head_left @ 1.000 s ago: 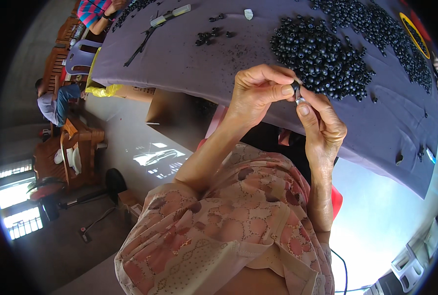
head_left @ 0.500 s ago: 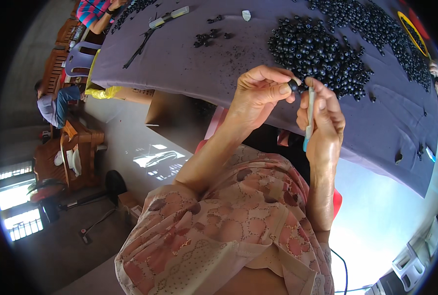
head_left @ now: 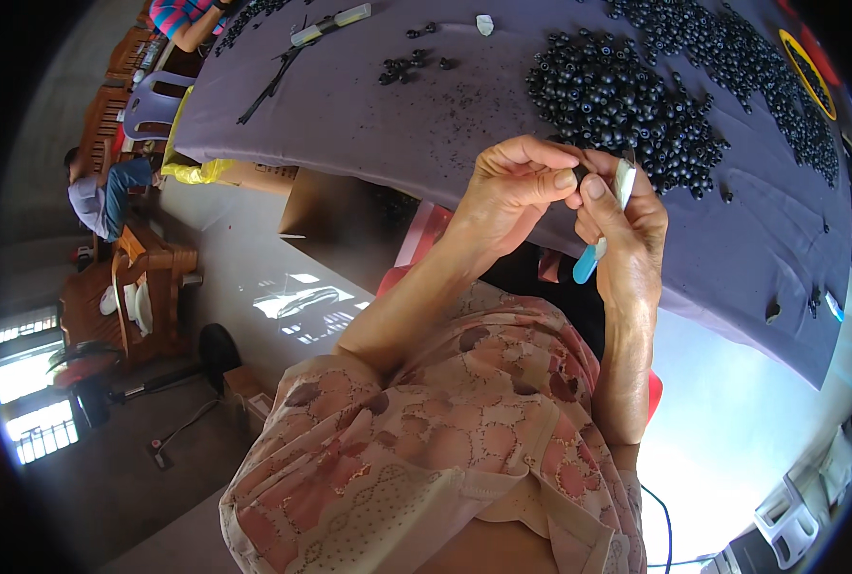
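Observation:
Between thumb and fingertips, my left hand point(head_left: 514, 191) pinches a small round black bead-like piece point(head_left: 579, 175), mostly covered by the fingers. My right hand point(head_left: 629, 234) is closed around a slim tool point(head_left: 587, 265) with a blue end and a white upper part; its exact kind is not clear. The right thumb and fingertips meet the left ones at the black piece. Just beyond both hands, a heap of shiny black round pieces point(head_left: 622, 110), several with holes, lies on the purple-grey cloth point(head_left: 369, 124) of the table.
More black pieces point(head_left: 761, 77) spread toward the far right, by a yellow-rimmed container point(head_left: 807, 67). A small cluster point(head_left: 402, 69), a white scrap point(head_left: 484, 25) and a stick-like tool point(head_left: 306, 38) lie farther left. Another person's arm point(head_left: 196, 33) shows at the far left. A cardboard box point(head_left: 321, 215) stands beneath the table.
My right hand has turned the tool, swinging its blue end to the left and its white part to the right. My right thumb has moved in against the black piece.

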`<state>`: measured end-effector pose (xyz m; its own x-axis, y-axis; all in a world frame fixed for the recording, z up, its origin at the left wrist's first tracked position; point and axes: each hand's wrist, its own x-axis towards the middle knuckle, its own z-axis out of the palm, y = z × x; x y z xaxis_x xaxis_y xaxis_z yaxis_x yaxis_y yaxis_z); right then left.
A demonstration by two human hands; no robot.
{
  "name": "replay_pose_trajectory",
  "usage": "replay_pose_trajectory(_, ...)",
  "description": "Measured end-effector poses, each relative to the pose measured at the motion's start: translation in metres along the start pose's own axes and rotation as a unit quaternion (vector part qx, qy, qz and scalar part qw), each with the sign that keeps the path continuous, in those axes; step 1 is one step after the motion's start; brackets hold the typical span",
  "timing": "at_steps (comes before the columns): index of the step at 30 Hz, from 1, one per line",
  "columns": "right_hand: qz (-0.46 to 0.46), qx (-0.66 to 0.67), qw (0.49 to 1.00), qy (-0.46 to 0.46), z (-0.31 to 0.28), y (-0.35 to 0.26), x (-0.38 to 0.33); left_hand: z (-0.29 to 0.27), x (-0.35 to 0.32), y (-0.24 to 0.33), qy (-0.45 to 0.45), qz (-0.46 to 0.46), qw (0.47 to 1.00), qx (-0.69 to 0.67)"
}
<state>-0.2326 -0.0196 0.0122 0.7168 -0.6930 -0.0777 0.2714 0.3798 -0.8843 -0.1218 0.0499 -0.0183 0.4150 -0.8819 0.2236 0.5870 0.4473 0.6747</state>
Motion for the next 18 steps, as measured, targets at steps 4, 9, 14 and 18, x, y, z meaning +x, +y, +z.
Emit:
replay_pose_trajectory(4,0.005,0.005,1.0,0.006,0.0035,0.0014,0.0005,-0.002,-0.0008,0.0012,0.004,0.003,1.0,-0.004)
replay_pose_trajectory(9,0.029,0.001,0.999,0.018,0.004,-0.0017,0.0019,0.0016,-0.0042,0.0009,0.026,0.025,0.998,0.061)
replay_pose_trajectory(14,0.039,0.0,0.999,0.014,0.0013,-0.002,0.0014,0.0048,-0.0076,0.0002,0.046,0.026,0.996,0.075)
replay_pose_trajectory(18,0.032,0.03,0.999,0.016,0.0006,-0.0001,-0.0007,0.004,-0.0067,-0.0009,0.035,0.029,0.996,0.07)
